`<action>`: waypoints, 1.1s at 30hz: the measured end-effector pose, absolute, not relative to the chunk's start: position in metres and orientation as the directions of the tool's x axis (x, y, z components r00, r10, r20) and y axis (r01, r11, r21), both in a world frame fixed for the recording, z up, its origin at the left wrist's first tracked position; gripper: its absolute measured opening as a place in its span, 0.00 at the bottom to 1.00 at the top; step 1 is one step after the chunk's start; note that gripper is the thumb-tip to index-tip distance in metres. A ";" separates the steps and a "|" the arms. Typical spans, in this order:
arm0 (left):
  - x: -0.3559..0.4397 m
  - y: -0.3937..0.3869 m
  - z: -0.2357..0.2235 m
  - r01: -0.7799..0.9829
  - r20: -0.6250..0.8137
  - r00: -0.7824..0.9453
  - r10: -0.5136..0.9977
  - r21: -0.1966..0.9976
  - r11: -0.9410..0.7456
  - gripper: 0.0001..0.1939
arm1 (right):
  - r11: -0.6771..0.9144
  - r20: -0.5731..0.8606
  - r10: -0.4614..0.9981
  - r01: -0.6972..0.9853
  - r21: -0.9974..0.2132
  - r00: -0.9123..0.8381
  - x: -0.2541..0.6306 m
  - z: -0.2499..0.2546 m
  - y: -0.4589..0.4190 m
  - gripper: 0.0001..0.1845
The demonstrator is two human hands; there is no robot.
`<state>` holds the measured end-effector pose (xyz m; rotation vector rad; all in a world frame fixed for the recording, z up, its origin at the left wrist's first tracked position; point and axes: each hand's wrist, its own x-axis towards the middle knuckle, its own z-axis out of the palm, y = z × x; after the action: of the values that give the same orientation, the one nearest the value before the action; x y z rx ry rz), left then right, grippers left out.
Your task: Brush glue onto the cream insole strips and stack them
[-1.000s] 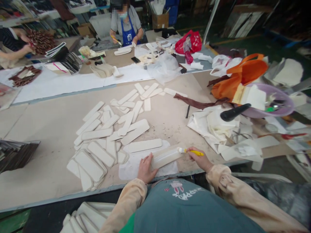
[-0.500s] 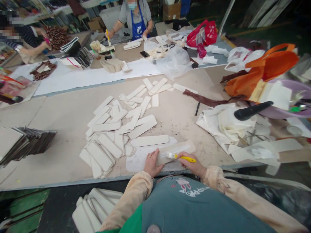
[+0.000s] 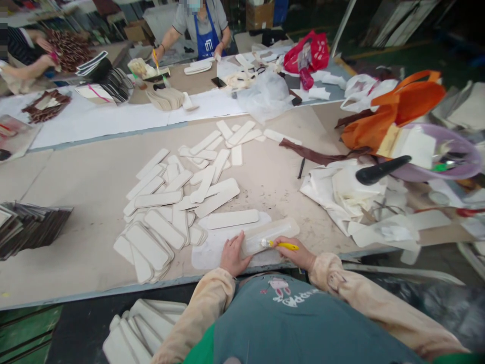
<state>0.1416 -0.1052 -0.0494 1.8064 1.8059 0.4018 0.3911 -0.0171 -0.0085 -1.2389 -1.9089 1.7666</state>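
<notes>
My left hand (image 3: 232,255) lies flat with fingers stretched out, pressing the near end of a long cream strip (image 3: 278,228) on a white sheet (image 3: 206,255) at the table's front edge. My right hand (image 3: 296,254) is closed on a yellow-handled brush (image 3: 282,245), whose white bristles rest on the middle of that strip. Another single cream strip (image 3: 232,219) lies just beyond it.
Several cream strips (image 3: 178,194) are spread over the tan table (image 3: 76,177). A dark stack (image 3: 30,227) sits at the left edge. Cloth, an orange bag (image 3: 401,108) and a purple basin (image 3: 454,151) crowd the right. Two other people work at the far table. More strips (image 3: 144,328) lie below the table.
The brush has moved from the strip's far right end leftward to its middle. My left hand has stayed on the strip's near end. The view shifted slightly.
</notes>
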 end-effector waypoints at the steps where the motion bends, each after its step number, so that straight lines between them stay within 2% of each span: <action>1: 0.142 -0.105 -0.049 0.821 -0.167 0.051 0.985 0.569 0.054 0.47 | -0.103 -0.347 0.735 0.410 -0.906 -0.583 0.400 -0.009 -0.014 0.11; 11: 0.143 -0.103 -0.048 0.840 -0.164 0.039 0.986 0.540 0.057 0.44 | -0.105 -0.314 0.888 0.519 -0.848 -0.335 0.469 -0.002 0.020 0.12; 15: 0.143 -0.103 -0.048 0.845 -0.179 0.035 0.983 0.531 0.067 0.44 | -0.039 -0.247 0.921 0.558 -0.829 -0.301 0.475 0.006 0.024 0.13; 20: 0.144 -0.104 -0.047 0.844 -0.180 0.025 0.983 0.531 0.076 0.44 | 0.201 -0.108 0.900 0.624 -0.756 -0.421 0.458 0.014 0.020 0.11; 23: 0.144 -0.104 -0.047 0.843 -0.175 0.029 0.984 0.533 0.070 0.44 | 0.343 -0.117 0.846 0.699 -0.628 -0.520 0.438 0.015 0.013 0.11; 25: 0.144 -0.104 -0.048 0.841 -0.180 0.036 0.983 0.537 0.067 0.44 | 0.392 -0.144 0.809 0.706 -0.590 -0.570 0.420 0.016 0.007 0.12; 29: 0.143 -0.104 -0.050 0.833 -0.188 0.036 0.981 0.549 0.075 0.45 | 0.466 -0.147 0.708 0.613 -0.638 -0.691 0.385 0.019 -0.011 0.10; 33: 0.143 -0.106 -0.053 0.811 -0.181 0.021 0.983 0.579 0.089 0.47 | 0.420 -0.106 0.583 0.411 -0.809 -0.805 0.363 0.023 -0.024 0.12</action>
<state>0.1433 -0.1063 -0.0525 1.7614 1.8296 0.4122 0.3635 -0.0237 0.0233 -0.8801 -2.4810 1.3307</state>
